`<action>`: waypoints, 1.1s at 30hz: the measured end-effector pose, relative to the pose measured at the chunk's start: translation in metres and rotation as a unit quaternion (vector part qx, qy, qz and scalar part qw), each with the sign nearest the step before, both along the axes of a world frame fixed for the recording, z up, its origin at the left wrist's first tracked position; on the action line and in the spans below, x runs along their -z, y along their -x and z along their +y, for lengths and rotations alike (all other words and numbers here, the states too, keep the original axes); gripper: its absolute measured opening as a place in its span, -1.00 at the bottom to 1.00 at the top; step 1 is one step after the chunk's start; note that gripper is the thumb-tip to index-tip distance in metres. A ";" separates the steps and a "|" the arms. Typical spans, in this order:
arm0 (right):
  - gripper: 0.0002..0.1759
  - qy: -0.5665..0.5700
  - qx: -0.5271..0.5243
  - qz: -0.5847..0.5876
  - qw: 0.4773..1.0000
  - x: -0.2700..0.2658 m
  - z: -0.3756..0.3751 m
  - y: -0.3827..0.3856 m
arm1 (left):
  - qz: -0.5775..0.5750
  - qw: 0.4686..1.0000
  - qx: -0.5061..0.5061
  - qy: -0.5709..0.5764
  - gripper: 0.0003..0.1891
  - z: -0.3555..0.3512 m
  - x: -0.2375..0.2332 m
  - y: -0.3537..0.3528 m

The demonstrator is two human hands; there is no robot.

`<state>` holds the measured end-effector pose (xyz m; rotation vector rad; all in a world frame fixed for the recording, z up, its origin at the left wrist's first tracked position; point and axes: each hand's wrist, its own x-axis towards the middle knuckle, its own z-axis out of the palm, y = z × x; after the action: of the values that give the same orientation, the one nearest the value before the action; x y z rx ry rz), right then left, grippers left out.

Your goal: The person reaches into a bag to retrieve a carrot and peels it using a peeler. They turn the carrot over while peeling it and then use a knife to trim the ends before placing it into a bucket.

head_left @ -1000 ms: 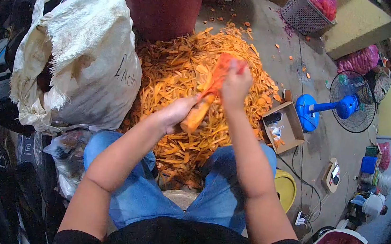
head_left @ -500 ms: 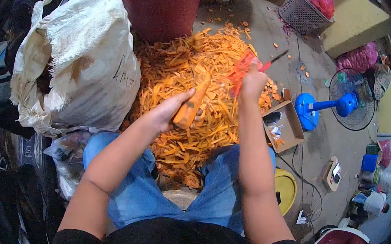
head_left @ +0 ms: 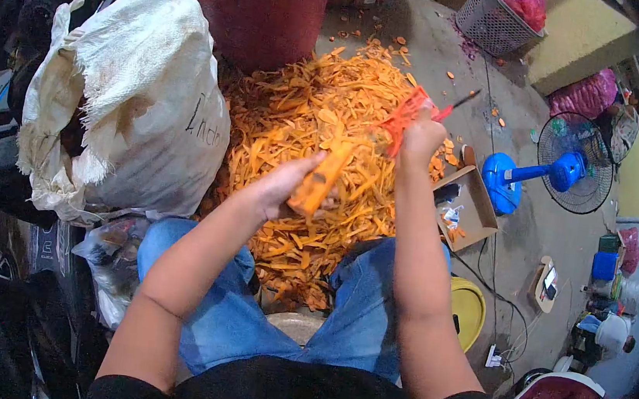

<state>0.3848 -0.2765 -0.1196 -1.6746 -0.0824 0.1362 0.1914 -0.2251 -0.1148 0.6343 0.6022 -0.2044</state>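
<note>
My left hand (head_left: 287, 187) is closed around a thick orange carrot (head_left: 323, 180) with dark patches on its side, tilted up and to the right. In my right hand (head_left: 422, 142) is a red peeler (head_left: 403, 117), held beyond the carrot's far end and apart from it. A thin dark tip sticks out from its other side; its blade is blurred. Below both hands spreads a large heap of orange peelings (head_left: 288, 130), with round slices scattered among it.
A white woven sack (head_left: 147, 96) stands left of the heap, a dark red tub (head_left: 256, 21) behind it. On the right are a cardboard box (head_left: 477, 216), a blue fan (head_left: 502, 184), cables and a yellow lid (head_left: 465, 312). A grey basket (head_left: 494, 23) stands far right.
My left hand and the carrot have shifted slightly right. My right hand has moved a little right and down with the peeler, which has turned slightly.
</note>
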 end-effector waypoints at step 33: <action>-0.73 0.006 -0.182 -0.116 0.976 -0.005 0.013 0.071 | 0.028 0.992 -0.117 -0.042 -0.63 0.000 -0.005 -0.007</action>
<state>0.3139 -0.2632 -0.1144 -1.6680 -0.5663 0.2154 0.1982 -0.2248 -0.1100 0.6350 0.7366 0.0240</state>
